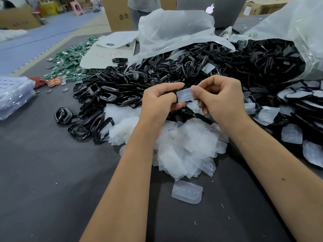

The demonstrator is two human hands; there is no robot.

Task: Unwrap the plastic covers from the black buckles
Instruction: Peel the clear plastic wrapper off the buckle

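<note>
Pinching one frosted translucent plastic cover, long axis level, left hand and right hand; far cardboard box reads "曲奇"

A single head-worn camera looks forward and steeply down over the person's forearms at a dark table. The view is wide-angle and close, so the near edge bulges and the forearms loom large. Farther off, the frame reaches a laptop and cardboard boxes behind the table.
</note>
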